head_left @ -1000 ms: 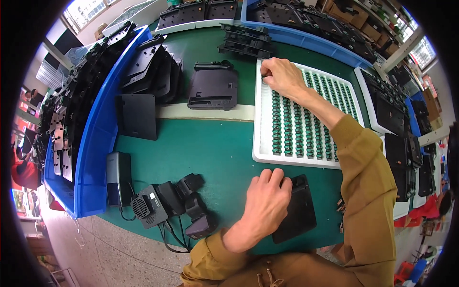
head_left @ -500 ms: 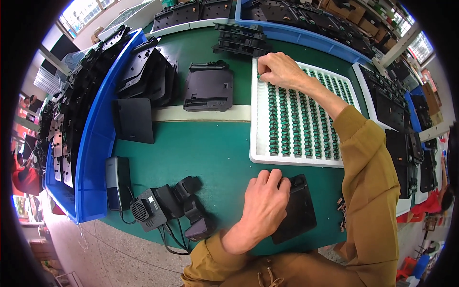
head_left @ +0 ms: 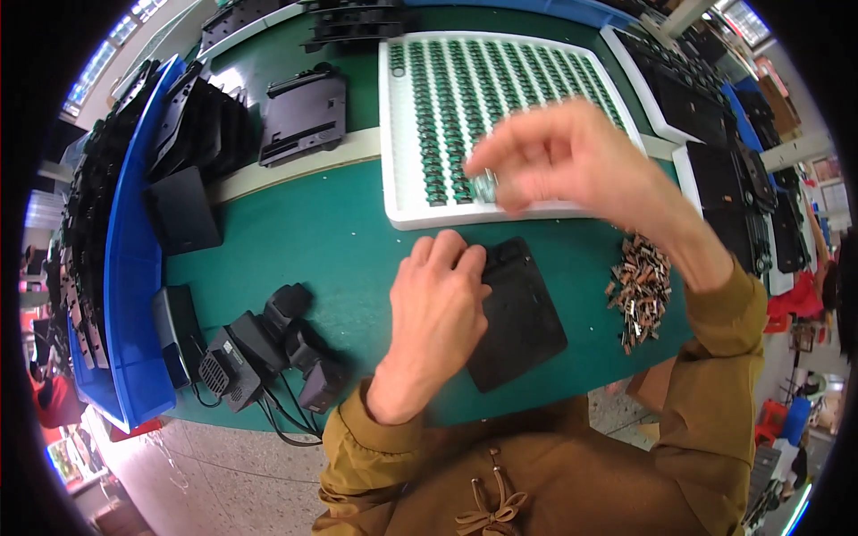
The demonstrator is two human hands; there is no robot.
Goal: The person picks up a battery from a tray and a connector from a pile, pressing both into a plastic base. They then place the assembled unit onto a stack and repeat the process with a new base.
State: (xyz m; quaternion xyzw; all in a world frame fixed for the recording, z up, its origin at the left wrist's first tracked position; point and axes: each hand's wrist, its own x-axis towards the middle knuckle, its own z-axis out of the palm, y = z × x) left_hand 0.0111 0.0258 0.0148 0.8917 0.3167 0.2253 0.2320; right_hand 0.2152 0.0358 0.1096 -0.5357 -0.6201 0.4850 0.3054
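1. My left hand (head_left: 438, 286) is at the upper left corner of a black panel (head_left: 523, 326), fingers curled; their tips are hidden, so I cannot tell whether they grip it or merely rest there.
2. My right hand (head_left: 581, 165) is above the near edge of the white tray, thumb and fingers pinched on a small green piece (head_left: 484, 186); both are blurred.
3. The black panel lies flat and slantwise on my green tabletop (head_left: 286, 255), close to the near edge and just below the tray.
4. The white tray (head_left: 438, 219) has rows of green parts (head_left: 429, 134), with a mostly bare column along its left side.
5. A loose heap of coppery metal bits (head_left: 641, 290) lies to the right of the panel.
6. A pale strip (head_left: 295, 167) crosses the table; a black housing (head_left: 304, 116) lies at its far side.
7. Left of me, a blue bin (head_left: 125, 348) is packed with dark parts; a black device with cables (head_left: 237, 362) sits near the table's edge.
8. Around the table I see speckled floor (head_left: 241, 464) and, far left, bright windows (head_left: 96, 71).
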